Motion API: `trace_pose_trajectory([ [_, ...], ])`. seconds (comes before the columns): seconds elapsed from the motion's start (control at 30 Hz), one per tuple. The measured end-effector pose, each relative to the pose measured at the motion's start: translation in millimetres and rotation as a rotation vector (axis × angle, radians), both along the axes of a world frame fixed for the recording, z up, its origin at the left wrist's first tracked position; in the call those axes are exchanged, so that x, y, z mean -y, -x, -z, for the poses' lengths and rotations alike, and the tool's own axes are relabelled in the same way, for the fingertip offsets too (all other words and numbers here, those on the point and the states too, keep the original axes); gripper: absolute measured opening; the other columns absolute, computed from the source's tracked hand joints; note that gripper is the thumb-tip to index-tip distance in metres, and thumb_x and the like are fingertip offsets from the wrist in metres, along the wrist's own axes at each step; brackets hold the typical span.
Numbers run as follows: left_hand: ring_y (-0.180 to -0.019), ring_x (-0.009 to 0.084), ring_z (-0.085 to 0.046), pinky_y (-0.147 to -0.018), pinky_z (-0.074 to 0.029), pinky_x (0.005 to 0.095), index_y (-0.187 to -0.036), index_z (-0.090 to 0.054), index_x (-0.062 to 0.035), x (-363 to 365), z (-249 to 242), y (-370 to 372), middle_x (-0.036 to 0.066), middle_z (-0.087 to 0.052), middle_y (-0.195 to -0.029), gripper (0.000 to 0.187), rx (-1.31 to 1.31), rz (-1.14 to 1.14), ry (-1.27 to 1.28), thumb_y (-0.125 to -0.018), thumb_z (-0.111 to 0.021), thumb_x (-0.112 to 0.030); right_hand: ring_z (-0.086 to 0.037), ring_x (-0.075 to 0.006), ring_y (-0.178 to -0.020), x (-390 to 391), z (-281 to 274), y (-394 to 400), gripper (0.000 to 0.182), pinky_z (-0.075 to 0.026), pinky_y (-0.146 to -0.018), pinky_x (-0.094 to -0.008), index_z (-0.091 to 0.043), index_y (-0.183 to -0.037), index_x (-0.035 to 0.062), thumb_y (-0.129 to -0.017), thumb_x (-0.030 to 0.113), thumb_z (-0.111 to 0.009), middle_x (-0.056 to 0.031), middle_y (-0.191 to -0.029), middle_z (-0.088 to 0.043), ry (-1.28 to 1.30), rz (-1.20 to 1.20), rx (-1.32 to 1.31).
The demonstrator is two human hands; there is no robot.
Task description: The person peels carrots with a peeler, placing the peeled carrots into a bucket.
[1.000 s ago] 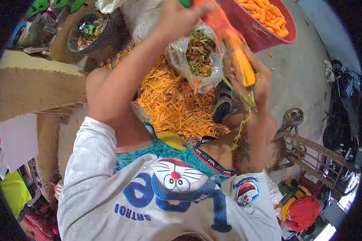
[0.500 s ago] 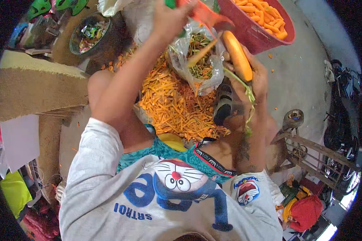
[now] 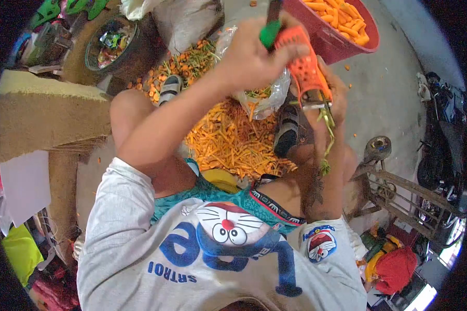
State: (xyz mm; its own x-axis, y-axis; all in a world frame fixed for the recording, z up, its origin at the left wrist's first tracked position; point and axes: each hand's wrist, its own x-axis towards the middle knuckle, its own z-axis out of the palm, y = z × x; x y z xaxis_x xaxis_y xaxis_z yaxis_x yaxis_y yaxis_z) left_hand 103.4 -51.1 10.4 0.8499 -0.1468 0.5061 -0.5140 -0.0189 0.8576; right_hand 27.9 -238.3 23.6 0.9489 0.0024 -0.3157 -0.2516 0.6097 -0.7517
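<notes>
My left hand (image 3: pixel 257 57) is closed around an orange peeler (image 3: pixel 300 61) and a green-handled knife (image 3: pixel 269 34), whose dark blade points up. The peeler's metal end lies over a carrot (image 3: pixel 323 83), hiding most of it. My right hand (image 3: pixel 336 96) grips that carrot from the right, with its green stem (image 3: pixel 327 129) hanging over my wrist. Just beneath my hands is a clear plastic bag (image 3: pixel 280 96) of green and orange scraps, partly covered. A heap of orange peelings (image 3: pixel 233 140) lies between my legs.
A red tub (image 3: pixel 342 49) of peeled carrots stands at the upper right. Carrot tops (image 3: pixel 192 65) lie near my left sandal (image 3: pixel 169 89). A dark basin (image 3: pixel 94 52) holds litter at the upper left. A metal trolley (image 3: pixel 399 192) is on the right.
My left hand has come down and right, bringing the peeler onto the carrot. The carrot is now mostly covered. My left sandal and the carrot tops have come into view.
</notes>
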Motion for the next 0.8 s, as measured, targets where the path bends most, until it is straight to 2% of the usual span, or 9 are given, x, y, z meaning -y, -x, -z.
trace_pose_trajectory([
  [0.07, -0.073, 0.0087, -0.062, -0.065, -0.052, 0.0270, -0.093, -0.068, -0.0032, -10.5, 7.8, -19.9, 0.000, -0.068, -0.080, 0.020, 0.190, -0.057, -0.095, -0.086, -0.081, -0.017, -0.059, -0.0193, -0.073, -0.3, 0.9, 4.7, 0.043, -0.048, -0.062, -0.0286, -0.056, -0.129, -0.0050, -0.105, 0.030, -0.049, -0.0134, -0.098, -0.066, -0.085, -0.057, 0.059],
  [0.13, -0.069, 0.0154, -0.067, -0.061, -0.054, 0.0303, -0.095, -0.061, -0.0013, -35.7, 1.5, -53.1, 0.005, -0.067, -0.082, 0.019, -0.015, -0.134, 0.186, -0.096, -0.071, -0.018, -0.058, -0.0188, -0.071, 5.7, 2.3, 4.8, 0.041, -0.047, -0.061, -0.0285, -0.057, -0.127, -0.0050, -0.105, 0.029, -0.049, -0.0134, -0.098, -0.066, -0.171, -0.184, 0.098],
  [0.27, -0.069, 0.0086, -0.061, -0.063, -0.051, 0.0264, -0.092, -0.067, -0.0038, -16.8, 6.5, -25.6, -0.001, -0.067, -0.078, 0.020, -0.331, -0.302, 0.131, -0.087, -0.080, -0.018, -0.055, -0.0172, -0.071, 7.0, 4.5, -0.7, 0.040, -0.046, -0.061, -0.0281, -0.057, -0.124, -0.0059, -0.104, 0.028, -0.049, -0.0132, -0.098, -0.065, -0.253, -0.193, 0.068],
  [0.33, -0.064, 0.0086, -0.059, -0.058, -0.049, 0.0249, -0.091, -0.066, -0.0051, 10.9, 0.6, 14.0, -0.002, -0.066, -0.076, 0.021, 0.169, 0.059, 0.072, -0.087, -0.081, -0.020, -0.053, -0.0170, -0.072, -3.4, -3.0, 2.2, 0.040, -0.046, -0.062, -0.0275, -0.057, -0.124, -0.0060, -0.105, 0.028, -0.049, -0.0128, -0.097, -0.064, -0.127, -0.068, 0.020],
  [0.43, -0.064, 0.0085, -0.059, -0.059, -0.049, 0.0244, -0.092, -0.066, -0.0050, -2.5, -0.6, -6.7, -0.002, -0.065, -0.076, 0.021, 0.075, -0.211, 0.070, -0.087, -0.081, -0.020, -0.055, -0.0172, -0.076, 4.1, 9.9, 4.3, 0.039, -0.047, -0.065, -0.0269, -0.057, -0.125, -0.0057, -0.105, 0.027, -0.049, -0.0131, -0.097, -0.063, -0.037, -0.011, -0.013],
  [0.57, -0.067, 0.0146, -0.066, -0.060, -0.053, 0.0297, -0.091, -0.061, -0.0013, -30.5, 1.2, -45.7, 0.005, -0.067, -0.081, 0.016, -0.122, -0.143, 0.334, -0.096, -0.069, -0.014, -0.062, -0.0191, -0.084, 14.2, 15.9, 1.3, 0.039, -0.051, -0.068, -0.0281, -0.056, -0.126, -0.0053, -0.105, 0.027, -0.049, -0.0149, -0.103, -0.065, -0.121, -0.233, 0.145],
  [0.67, -0.070, 0.0084, -0.061, -0.063, -0.050, 0.0254, -0.095, -0.067, -0.0038, -8.5, 3.7, -5.8, -0.002, -0.065, -0.078, 0.021, -0.140, -0.134, 0.101, -0.087, -0.080, -0.019, -0.062, -0.0203, -0.086, 7.7, 6.6, 0.7, 0.042, -0.052, -0.069, -0.0291, -0.053, -0.130, -0.0049, -0.105, 0.028, -0.047, -0.0145, -0.103, -0.065, -0.155, -0.051, 0.010],
  [0.73, -0.072, 0.0134, -0.061, -0.069, -0.050, 0.0351, -0.091, -0.067, -0.0028, 8.9, -15.9, 26.5, 0.005, -0.063, -0.071, 0.023, 0.127, 0.106, 0.083, -0.083, -0.081, -0.019, -0.062, -0.0203, -0.086, -1.4, 2.2, 5.6, 0.042, -0.052, -0.069, -0.0289, -0.053, -0.130, -0.0047, -0.106, 0.029, -0.046, -0.0143, -0.103, -0.065, -0.086, -0.047, 0.067],
  [0.8, -0.071, 0.0152, -0.061, -0.068, -0.050, 0.0355, -0.092, -0.068, -0.0031, -11.1, 4.4, -13.3, 0.005, -0.064, -0.071, 0.023, 0.116, -0.036, -0.032, -0.081, -0.082, -0.018, -0.062, -0.0204, -0.085, -4.4, 2.5, 10.1, 0.043, -0.051, -0.069, -0.0287, -0.054, -0.131, -0.0045, -0.106, 0.029, -0.045, -0.0141, -0.103, -0.065, -0.020, -0.058, 0.110],
])
